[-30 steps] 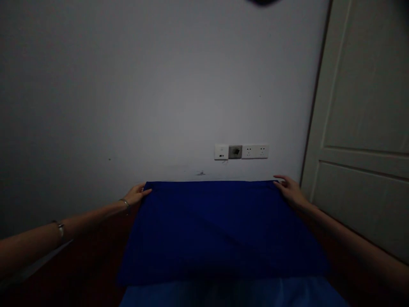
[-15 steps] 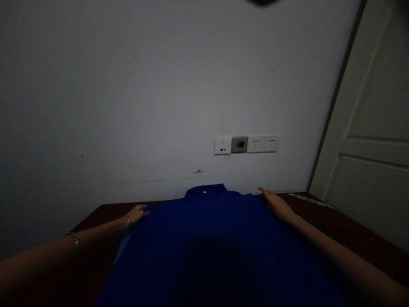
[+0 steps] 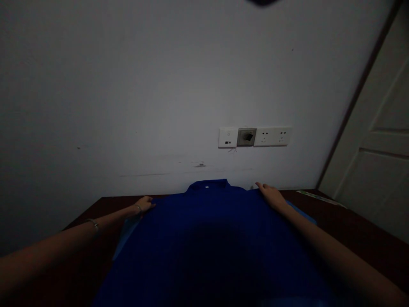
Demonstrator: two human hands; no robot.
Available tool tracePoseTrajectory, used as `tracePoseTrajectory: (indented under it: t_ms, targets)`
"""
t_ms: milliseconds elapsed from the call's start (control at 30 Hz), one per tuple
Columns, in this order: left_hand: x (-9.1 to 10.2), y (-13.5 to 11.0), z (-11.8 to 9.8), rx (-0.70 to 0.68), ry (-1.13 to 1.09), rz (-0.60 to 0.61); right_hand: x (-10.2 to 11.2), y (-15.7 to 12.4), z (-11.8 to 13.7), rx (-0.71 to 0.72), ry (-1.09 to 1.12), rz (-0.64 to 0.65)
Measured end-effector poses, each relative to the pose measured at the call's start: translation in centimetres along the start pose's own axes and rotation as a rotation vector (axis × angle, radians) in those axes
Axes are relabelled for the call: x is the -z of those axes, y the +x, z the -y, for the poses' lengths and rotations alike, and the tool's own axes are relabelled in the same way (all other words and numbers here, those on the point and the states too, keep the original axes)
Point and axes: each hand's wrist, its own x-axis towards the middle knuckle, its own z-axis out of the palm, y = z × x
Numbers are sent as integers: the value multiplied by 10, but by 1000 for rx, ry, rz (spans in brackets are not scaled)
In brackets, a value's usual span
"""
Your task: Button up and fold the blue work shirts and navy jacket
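A dark blue collared shirt [image 3: 198,213] lies spread out in front of me, its collar [image 3: 211,184] close to the wall and a small white label inside the neck. At the shirt's left shoulder edge, my left hand [image 3: 145,204] has its fingers closed on the cloth. My right hand [image 3: 271,197] rests against the opposite shoulder with fingers stretched out. Lighter blue cloth [image 3: 126,236] shows past the shirt's left side, and another bit of it appears beyond my right forearm. Shadow darkens the middle of the shirt.
The dark reddish-brown tabletop [image 3: 348,230] meets a pale wall [image 3: 159,94]. Wall sockets [image 3: 273,136] sit above the shirt's right side. A thin printed strip [image 3: 321,198] lies at the table's back right, near a panelled door [image 3: 380,170].
My view has shifted slightly. My right hand has moved a little inward along the shoulder edge, and lighter blue cloth now shows on the right. The left hand stays at its shoulder.
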Motion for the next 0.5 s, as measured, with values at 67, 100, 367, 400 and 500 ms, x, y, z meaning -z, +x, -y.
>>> tracePoseTrajectory:
  t_ms: [67, 100, 367, 400, 500]
  targets:
    - [-3, 4, 2, 42, 35, 22, -3, 0, 5, 48, -90, 10]
    - [-4, 5, 3, 56, 53, 18, -4, 0, 7, 62, -127, 13]
    - [19, -2, 25, 19, 440, -79, 25, -33, -12, 38, -230, -62]
    - [25, -9, 29, 23, 451, -29, 32, -45, -18, 62, -227, -63]
    - [44, -40, 39, 58, 361, 269, 50, -87, -34, 118, -189, -26]
